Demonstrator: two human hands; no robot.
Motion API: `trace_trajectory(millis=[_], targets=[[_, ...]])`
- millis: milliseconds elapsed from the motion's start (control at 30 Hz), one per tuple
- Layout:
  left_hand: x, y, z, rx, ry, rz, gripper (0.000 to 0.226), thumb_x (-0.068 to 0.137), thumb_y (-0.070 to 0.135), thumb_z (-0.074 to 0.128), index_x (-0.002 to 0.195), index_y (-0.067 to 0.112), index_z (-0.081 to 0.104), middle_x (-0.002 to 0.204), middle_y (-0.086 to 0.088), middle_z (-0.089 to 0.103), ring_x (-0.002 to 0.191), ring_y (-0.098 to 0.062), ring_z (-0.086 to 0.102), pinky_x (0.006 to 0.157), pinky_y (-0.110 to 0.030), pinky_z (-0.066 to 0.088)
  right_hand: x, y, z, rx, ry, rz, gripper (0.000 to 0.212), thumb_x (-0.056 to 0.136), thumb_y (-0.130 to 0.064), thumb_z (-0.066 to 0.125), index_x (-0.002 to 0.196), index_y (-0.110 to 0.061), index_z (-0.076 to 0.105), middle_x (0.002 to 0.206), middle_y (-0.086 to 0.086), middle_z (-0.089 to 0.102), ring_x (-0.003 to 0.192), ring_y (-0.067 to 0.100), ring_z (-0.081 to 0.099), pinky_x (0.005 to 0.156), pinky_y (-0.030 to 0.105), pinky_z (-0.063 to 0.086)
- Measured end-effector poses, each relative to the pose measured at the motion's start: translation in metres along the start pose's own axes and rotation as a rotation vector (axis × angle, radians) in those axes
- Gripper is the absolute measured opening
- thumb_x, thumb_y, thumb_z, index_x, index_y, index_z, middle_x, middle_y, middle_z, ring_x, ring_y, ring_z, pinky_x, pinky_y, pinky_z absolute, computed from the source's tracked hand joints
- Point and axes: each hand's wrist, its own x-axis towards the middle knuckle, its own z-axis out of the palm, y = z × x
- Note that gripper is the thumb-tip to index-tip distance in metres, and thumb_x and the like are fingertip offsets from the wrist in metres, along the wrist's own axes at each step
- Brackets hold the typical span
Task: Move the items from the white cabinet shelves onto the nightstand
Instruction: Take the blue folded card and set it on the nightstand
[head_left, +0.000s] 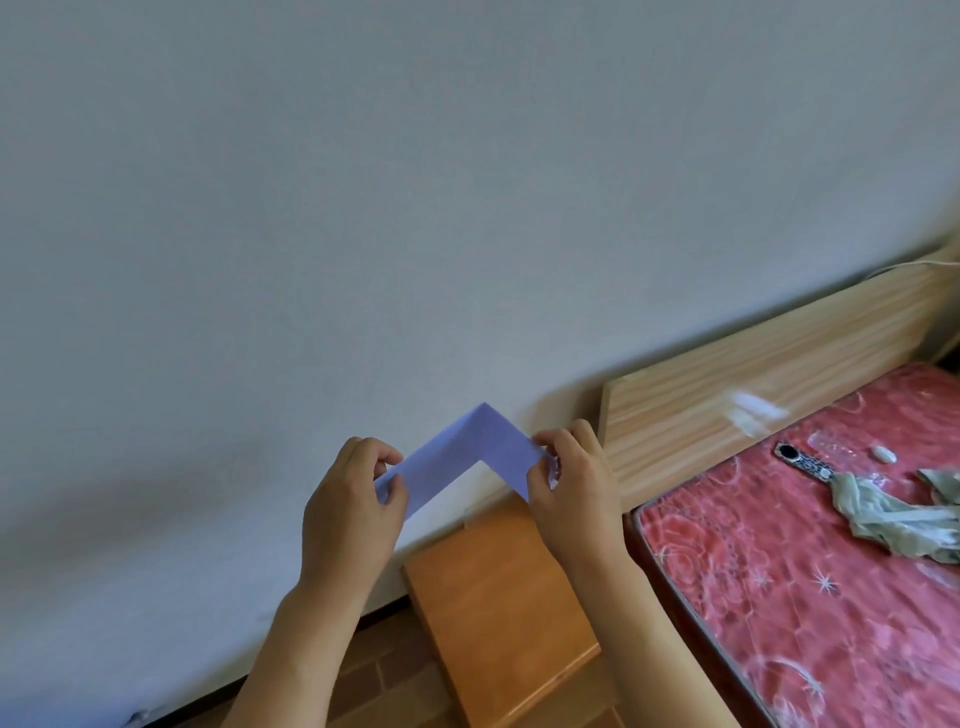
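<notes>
A pale purple folded paper piece, bent into an L or chevron shape, is held up in front of the white wall. My left hand pinches its lower left end and my right hand pinches its right end. Below the hands stands the orange wooden nightstand, its top bare where it shows. The white cabinet is out of view.
A wooden headboard runs along the wall on the right. The bed's red patterned mattress carries a crumpled greenish cloth, a dark patterned strap-like object and a small white object. Brown tiled floor lies left of the nightstand.
</notes>
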Motion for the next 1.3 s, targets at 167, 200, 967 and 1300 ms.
trace_trajectory(millis=[167,200,967,1300], targets=[[0.021,-0.013,0.037,0.012,-0.079,-0.012,0.026,0.083,0.0,0.073,0.093,0.021,0.06,0.087,0.012,0.057,0.068,-0.013,0.057,0.053,-0.024,0.044,0.018,0.027,0.023,0.005,-0.04,0.06,0.023,0.095,-0.007,0.059,0.113,-0.017,0.071,0.101,-0.014,0.049,0.085,0.006,0.055,0.069,0.013,0.039],[0.026,-0.018,0.045,0.012,-0.092,-0.015,0.027,0.083,0.0,0.072,0.093,0.021,0.06,0.087,0.012,0.057,0.067,-0.012,0.056,0.053,-0.023,0.042,0.021,0.032,0.029,-0.002,-0.046,0.071,0.023,0.096,-0.007,0.059,0.113,-0.017,0.07,0.102,-0.014,0.05,0.086,0.005,0.055,0.069,0.012,0.039],[0.008,-0.193,0.256,-0.019,-0.47,-0.041,0.021,0.089,0.001,0.069,0.093,0.018,0.058,0.091,0.008,0.055,0.071,-0.014,0.053,0.054,-0.024,0.038,-0.019,0.182,0.222,-0.109,-0.148,0.428,0.024,0.1,-0.003,0.054,0.117,-0.015,0.066,0.099,-0.013,0.045,0.085,0.009,0.048,0.067,0.014,0.035],[-0.036,-0.277,0.356,0.011,-0.515,-0.04,0.017,0.09,0.003,0.066,0.095,0.017,0.059,0.095,0.005,0.057,0.076,-0.016,0.057,0.057,-0.033,0.049,-0.063,0.28,0.325,-0.101,-0.18,0.481,0.026,0.097,0.0,0.054,0.116,-0.014,0.066,0.102,-0.009,0.048,0.083,0.01,0.048,0.065,0.013,0.035]])
